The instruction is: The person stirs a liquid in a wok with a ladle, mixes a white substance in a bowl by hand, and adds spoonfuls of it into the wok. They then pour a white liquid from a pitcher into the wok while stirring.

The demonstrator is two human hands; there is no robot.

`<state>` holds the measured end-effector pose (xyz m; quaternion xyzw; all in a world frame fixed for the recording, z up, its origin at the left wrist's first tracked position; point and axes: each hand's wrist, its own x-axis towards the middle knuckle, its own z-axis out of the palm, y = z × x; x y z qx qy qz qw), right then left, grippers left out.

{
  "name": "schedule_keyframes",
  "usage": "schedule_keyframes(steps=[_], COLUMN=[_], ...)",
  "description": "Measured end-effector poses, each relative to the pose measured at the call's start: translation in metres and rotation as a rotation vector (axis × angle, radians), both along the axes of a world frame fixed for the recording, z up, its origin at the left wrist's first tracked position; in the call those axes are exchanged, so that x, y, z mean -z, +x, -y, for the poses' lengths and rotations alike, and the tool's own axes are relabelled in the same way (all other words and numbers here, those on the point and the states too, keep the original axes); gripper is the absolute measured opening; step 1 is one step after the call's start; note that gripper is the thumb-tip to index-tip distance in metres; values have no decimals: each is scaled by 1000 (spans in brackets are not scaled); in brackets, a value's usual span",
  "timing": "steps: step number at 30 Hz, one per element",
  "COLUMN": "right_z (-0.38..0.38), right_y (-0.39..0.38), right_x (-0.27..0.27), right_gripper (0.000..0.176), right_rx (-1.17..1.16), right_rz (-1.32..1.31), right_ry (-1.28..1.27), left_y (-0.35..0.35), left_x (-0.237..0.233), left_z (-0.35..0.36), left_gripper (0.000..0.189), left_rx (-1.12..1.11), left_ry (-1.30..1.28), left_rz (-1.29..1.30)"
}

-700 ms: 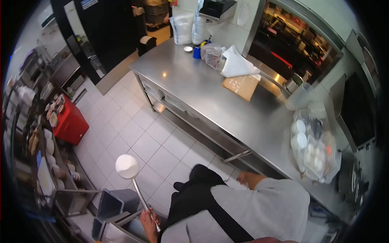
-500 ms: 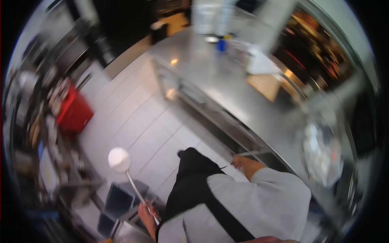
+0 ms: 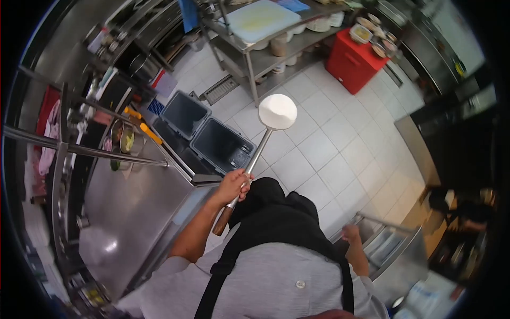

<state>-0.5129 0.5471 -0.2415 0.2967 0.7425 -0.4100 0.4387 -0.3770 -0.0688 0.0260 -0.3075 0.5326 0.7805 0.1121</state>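
A long-handled ladle [image 3: 258, 150] with a wooden grip end is held out over the floor. White powder [image 3: 278, 110], mounded smooth, fills its bowl. My left hand [image 3: 234, 186] is wrapped round the metal handle just above the wooden part. Beside my body on the other side hangs my right hand [image 3: 350, 233], its fingers loosely curled and nothing visible in them. It is closest to a steel counter's corner and shelf [image 3: 390, 242].
Two grey bins [image 3: 222, 146] stand left of the ladle, beside a steel worktop [image 3: 133, 212]. Further off are a steel table with a white cutting board [image 3: 260, 21] and a red box [image 3: 353, 66] topped with bowls. Pale tiles [image 3: 319, 154] cover the floor.
My view has swung left, from the long steel counter toward the bins and worktop. The filled ladle stays in my left hand and now appears nearer the middle of the view.
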Motion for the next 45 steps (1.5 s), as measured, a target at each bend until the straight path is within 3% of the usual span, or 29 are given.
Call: schedule_keyframes(steps=[4, 6, 8, 15, 18, 20, 22, 26, 32, 37, 45], right_z=[91, 151, 183, 370, 468, 564, 662, 815, 1019, 1177, 1365], right_y=[-196, -260, -299, -374, -423, -427, -426, -430, -429, -424, -462], right_x=[-54, -82, -81, -138, -140, -187, -240, -280, -269, -227, -150], right_gripper=[42, 45, 50, 46, 45, 43, 43, 42, 42, 41, 41], right_rx=[-89, -238, -210, -686, -1017, -1107, -1199, -1449, -1605, -1577, -1608], right_rz=[-264, -432, -442, -478, -652, -731, -665, -609, -462, -467, -365], right_ry=[-111, -75, -178, -66, -199, -392, -513, -748, -903, -904, -656], left_y=[-47, -68, -87, -152, -174, -189, -203, -221, -228, -214, -176], left_x=[10, 4, 13, 25, 35, 34, 43, 39, 58, 54, 8], left_z=[44, 61, 87, 180, 227, 259, 296, 361, 484, 594, 793], left_gripper=[24, 24, 23, 22, 22, 22, 23, 23, 23, 26, 23], left_rx=[-181, -285, -313, -572, -658, -726, -762, -848, -968, -1047, -1152], left_ry=[-18, 16, -29, -28, -40, -64, -65, -69, -41, -26, -44], left_rz=[4, 19, 39, 20, 35, 36, 19, 49, 2, 11, 32])
